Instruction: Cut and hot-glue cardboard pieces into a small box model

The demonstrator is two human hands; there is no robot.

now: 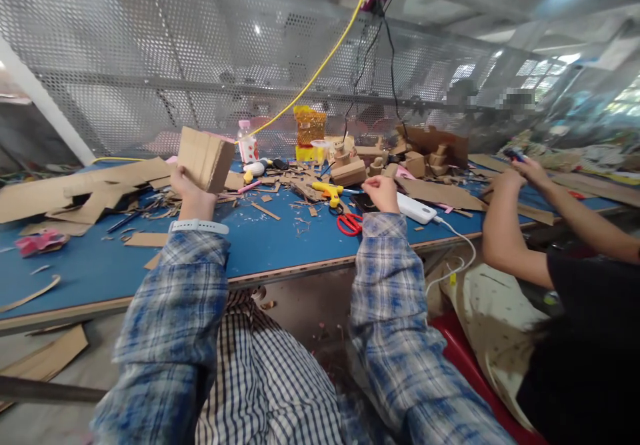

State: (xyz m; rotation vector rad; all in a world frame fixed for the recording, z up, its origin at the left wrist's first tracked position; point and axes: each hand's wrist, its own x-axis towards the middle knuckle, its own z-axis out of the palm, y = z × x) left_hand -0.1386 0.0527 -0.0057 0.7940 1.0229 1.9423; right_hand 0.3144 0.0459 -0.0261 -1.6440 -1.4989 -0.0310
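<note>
Cardboard box [204, 159]: tilted, held up over the counter's [280, 248] left side, left hand [193, 195] clamped under it. Lies well left of right hand's [383, 193] fingers: those are together, can't tell if pinching anything. Glue gun [330, 190], red scissors [350, 217] between, nearer right.

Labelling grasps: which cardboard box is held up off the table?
The cardboard box in the left hand: it is raised above the blue table, while the boxy cardboard piece near the right hand rests there.
</note>
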